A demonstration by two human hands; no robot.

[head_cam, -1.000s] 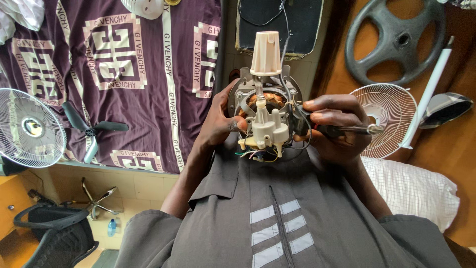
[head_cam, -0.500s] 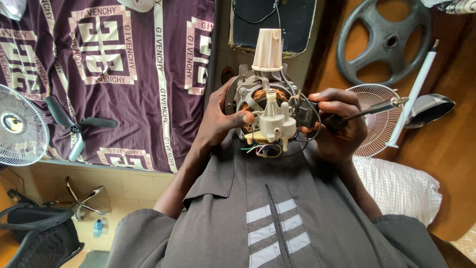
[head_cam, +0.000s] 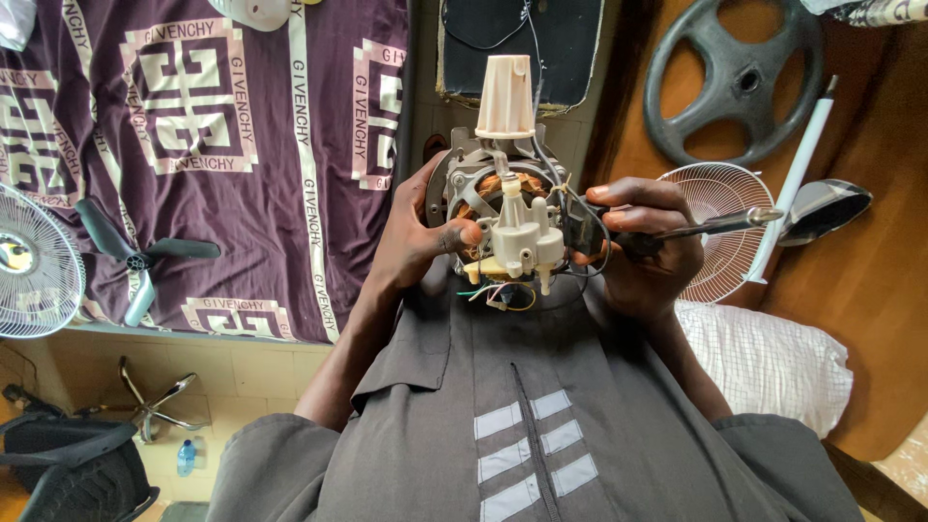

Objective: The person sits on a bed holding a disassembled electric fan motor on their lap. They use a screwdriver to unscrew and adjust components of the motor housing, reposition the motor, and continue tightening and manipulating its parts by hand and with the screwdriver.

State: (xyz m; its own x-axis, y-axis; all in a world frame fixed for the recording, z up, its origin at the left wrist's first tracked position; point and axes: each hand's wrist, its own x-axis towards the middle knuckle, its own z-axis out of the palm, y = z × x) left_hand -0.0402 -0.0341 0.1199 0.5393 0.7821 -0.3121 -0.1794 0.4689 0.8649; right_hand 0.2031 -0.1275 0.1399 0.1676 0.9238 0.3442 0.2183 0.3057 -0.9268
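Note:
I hold a fan motor (head_cam: 510, 208) in front of my chest, its copper windings showing inside a grey metal frame. A cream plastic gearbox (head_cam: 522, 242) sits on its near face and a cream cap (head_cam: 505, 97) tops the far end. Loose coloured wires (head_cam: 498, 293) hang below. My left hand (head_cam: 416, 237) grips the motor's left side, thumb resting beside the gearbox. My right hand (head_cam: 648, 251) is closed around a screwdriver (head_cam: 710, 224), whose metal shaft sticks out to the right, fingers against the motor's right side.
A purple patterned cloth (head_cam: 222, 164) covers the bed at left, with a fan blade (head_cam: 135, 256) and a fan grille (head_cam: 34, 261) on it. A second grille (head_cam: 720, 208), a steering wheel (head_cam: 735, 77), a white tube (head_cam: 797, 169) and a pillow (head_cam: 773, 362) lie right.
The view has drifted slightly, so the motor and hands sit a little higher in the frame. The grip of both hands stays the same.

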